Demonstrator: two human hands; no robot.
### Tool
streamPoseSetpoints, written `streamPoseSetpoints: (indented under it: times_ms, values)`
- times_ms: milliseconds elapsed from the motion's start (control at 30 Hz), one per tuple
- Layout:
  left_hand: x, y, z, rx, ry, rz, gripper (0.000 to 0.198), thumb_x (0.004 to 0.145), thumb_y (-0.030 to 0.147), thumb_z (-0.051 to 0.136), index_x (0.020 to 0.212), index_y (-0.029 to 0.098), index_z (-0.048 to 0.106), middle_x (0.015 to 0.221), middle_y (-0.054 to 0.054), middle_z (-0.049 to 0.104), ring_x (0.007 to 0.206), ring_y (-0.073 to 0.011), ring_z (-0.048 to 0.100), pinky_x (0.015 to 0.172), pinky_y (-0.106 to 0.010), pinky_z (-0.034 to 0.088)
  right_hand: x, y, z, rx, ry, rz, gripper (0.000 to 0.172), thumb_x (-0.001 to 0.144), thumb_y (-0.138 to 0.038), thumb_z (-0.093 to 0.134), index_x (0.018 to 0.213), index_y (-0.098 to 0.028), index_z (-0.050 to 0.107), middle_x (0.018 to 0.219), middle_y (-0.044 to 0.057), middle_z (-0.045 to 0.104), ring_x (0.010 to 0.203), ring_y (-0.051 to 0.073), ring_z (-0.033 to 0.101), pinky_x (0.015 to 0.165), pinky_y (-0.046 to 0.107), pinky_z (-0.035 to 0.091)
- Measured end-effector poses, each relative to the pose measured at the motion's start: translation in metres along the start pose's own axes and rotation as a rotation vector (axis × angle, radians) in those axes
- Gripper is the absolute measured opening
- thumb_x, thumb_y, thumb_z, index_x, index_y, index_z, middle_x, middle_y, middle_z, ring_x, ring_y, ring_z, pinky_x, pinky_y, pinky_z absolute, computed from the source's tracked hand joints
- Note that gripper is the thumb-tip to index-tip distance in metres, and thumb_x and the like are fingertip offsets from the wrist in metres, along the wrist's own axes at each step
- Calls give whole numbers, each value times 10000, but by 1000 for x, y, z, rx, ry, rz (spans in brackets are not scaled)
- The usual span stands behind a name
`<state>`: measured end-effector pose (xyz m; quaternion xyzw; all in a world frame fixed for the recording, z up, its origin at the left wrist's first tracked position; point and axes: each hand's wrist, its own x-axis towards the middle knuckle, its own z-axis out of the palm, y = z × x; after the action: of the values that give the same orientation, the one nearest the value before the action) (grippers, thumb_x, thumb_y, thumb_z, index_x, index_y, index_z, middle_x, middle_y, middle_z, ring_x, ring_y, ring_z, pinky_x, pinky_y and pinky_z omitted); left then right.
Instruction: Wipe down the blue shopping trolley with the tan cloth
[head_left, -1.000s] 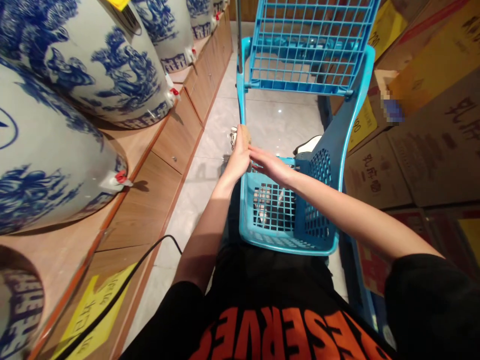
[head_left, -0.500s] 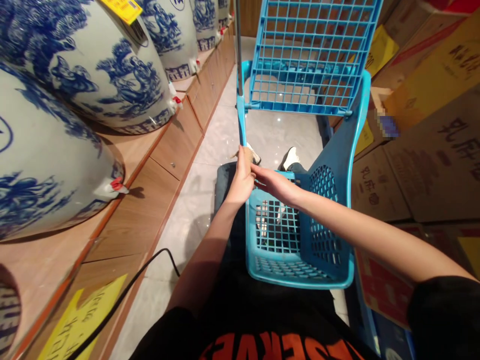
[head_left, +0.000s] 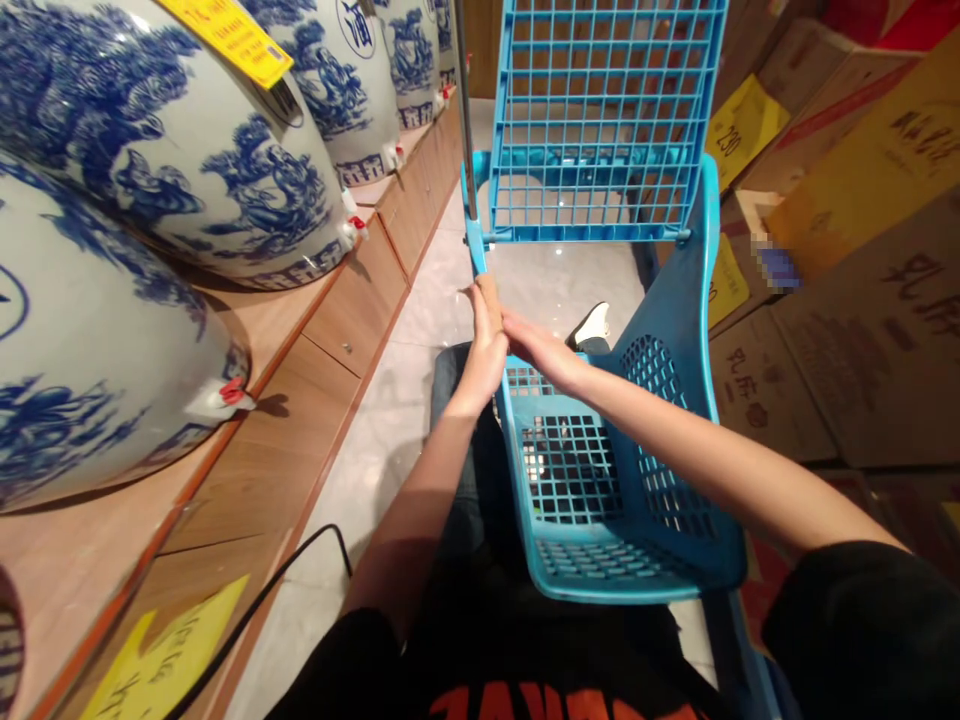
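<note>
Several jars line cabinets near the basket.

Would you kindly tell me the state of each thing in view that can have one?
Blue cart: open-topped
Left hand: at the cart's side
Right hand: outstretched, by the left hand
Jars: upright
Cabinet fronts: shut
Boxes: stacked
Cable: curved
Taps: cannot tell whether open

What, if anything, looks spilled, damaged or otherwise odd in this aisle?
Nothing looks spilled or broken. One oddity: a blocky, pixelated patch among the cardboard boxes at right, obscuring whatever is there.
</note>
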<state>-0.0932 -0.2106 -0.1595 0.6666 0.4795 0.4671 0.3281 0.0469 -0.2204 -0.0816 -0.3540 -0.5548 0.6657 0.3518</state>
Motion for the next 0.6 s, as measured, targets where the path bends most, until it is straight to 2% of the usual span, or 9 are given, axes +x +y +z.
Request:
streamPoseSetpoints:
  times_ms: [33,100,167,267,400,500,600]
  values:
    - [-16,4,3,-22,20,-36,861,1060,194,344,1684,335,-233,1801,72,-99,1651,-186,-52,1369,-363,120,-10,5,-2,-39,-17,39,531,958,-465,601,1468,-325,647,1687,-61,466,1610,209,370,1368,440,260]
    - [-38,11,6,-26,16,-46,856,1075,252,375,1693,341,-209,1801,63,-107,1654,-173,-33,1363,-330,128,-27,10,-7,-67,-60,99,530,923,-471,650,1432,-325,679,1654,-37,516,1582,250,419,1360,501,269]
    - [-41,15,7,-17,17,-50,876,1066,249,404,1696,357,-194,1807,59,-91,1657,-173,-37,1370,-365,116,-35,10,-12,-51,-76,146,489,916,-469,662,1381,-329,713,1596,-18,588,1530,273,487,1339,537,299]
    - [-15,15,5,12,43,-70,960,1007,156,458,1703,341,-177,1806,39,-95,1665,-196,-45,1383,-436,70,-31,5,-15,48,-12,204,443,954,-484,609,1368,-359,705,1516,-18,661,1485,253,534,1306,537,344]
    - [34,6,2,85,128,-53,1014,972,73,455,1693,310,-219,1782,61,-184,1658,-215,-128,1398,-457,24,-24,0,-14,117,53,201,444,1014,-473,508,1420,-355,643,1481,-23,688,1477,208,539,1290,506,354]
    - [62,3,-1,120,201,-21,1035,919,6,459,1709,251,-164,1783,51,-215,1623,-184,-229,1384,-380,-65,-25,-3,-17,113,82,193,438,1021,-463,496,1424,-354,626,1518,-28,661,1447,194,570,1264,487,389]
    - [91,6,-8,148,270,52,1050,874,-54,448,1717,234,-107,1788,53,-216,1608,-142,-263,1364,-329,-112,-26,-7,-24,106,117,185,453,994,-485,529,1405,-331,643,1501,5,675,1340,215,652,1166,456,500]
